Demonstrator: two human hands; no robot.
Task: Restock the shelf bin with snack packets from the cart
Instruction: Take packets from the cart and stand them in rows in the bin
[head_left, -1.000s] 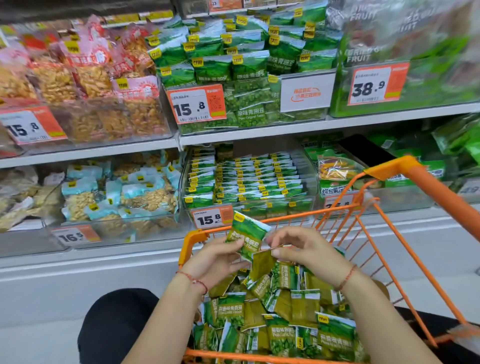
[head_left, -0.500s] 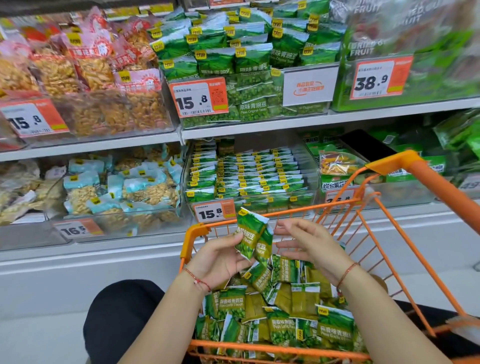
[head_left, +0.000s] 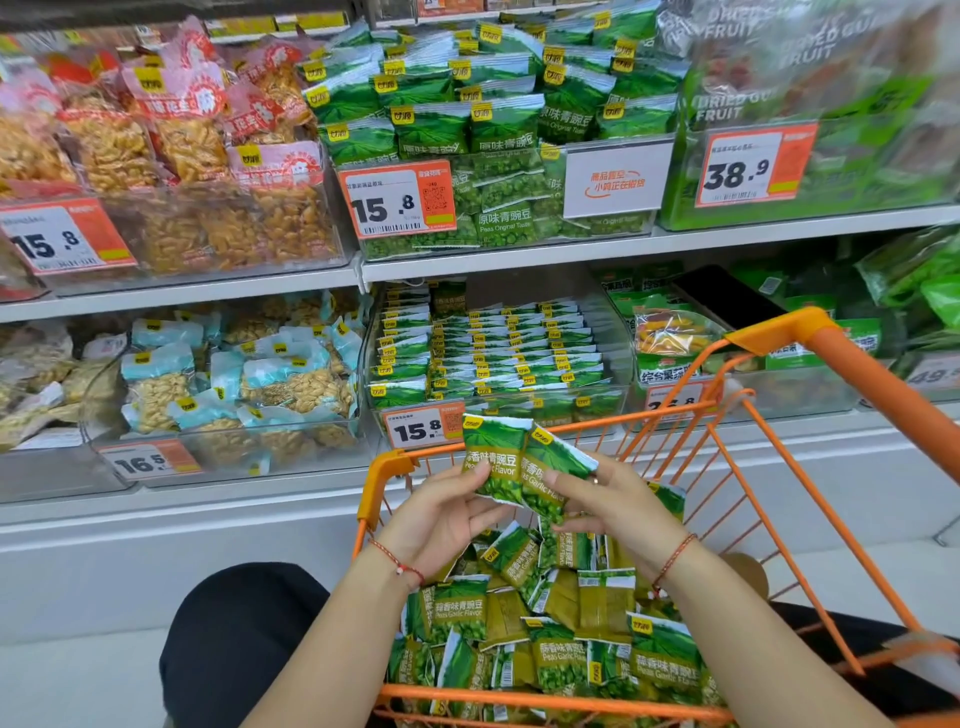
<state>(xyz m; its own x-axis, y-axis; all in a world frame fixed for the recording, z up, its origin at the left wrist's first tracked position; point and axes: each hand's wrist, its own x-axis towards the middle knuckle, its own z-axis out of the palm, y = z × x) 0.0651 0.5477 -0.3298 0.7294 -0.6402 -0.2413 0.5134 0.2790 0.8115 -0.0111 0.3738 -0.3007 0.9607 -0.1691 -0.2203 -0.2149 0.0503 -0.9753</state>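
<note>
Restocking well under way, far from finished. The shelf bin (head_left: 498, 364) on the lower shelf, straight ahead behind the "15.8" tag, already holds neat rows of green pea packets standing on edge, filled close to the front wall. The orange cart (head_left: 769, 467) in front of it still carries a loose heap of the same garlic-flavour packets (head_left: 561, 623), some face up, some showing their olive backs. Judging by that heap, many trips remain.

Two packets are out of the heap and held up just above the cart's front rail, overlapping each other. The left hand (head_left: 441, 519) pinches the left packet (head_left: 491, 462) at its lower edge, thumb on the front; fingers behind, not visible. The right hand (head_left: 618, 504) pinches the right packet (head_left: 550, 475) by its right side, remaining fingers loosely curled. Neither packet has reached the bin. Looks like squaring them into a stack first.

Surroundings: supermarket shelving, pale metal shelves with clear plastic bins. Upper shelf holds more green pea packets and red-labelled fried snacks; lower left, pale blue nut packs. Orange price tags throughout. Pale floor. The person seems to crouch low, dark-trousered knee at left of cart.
</note>
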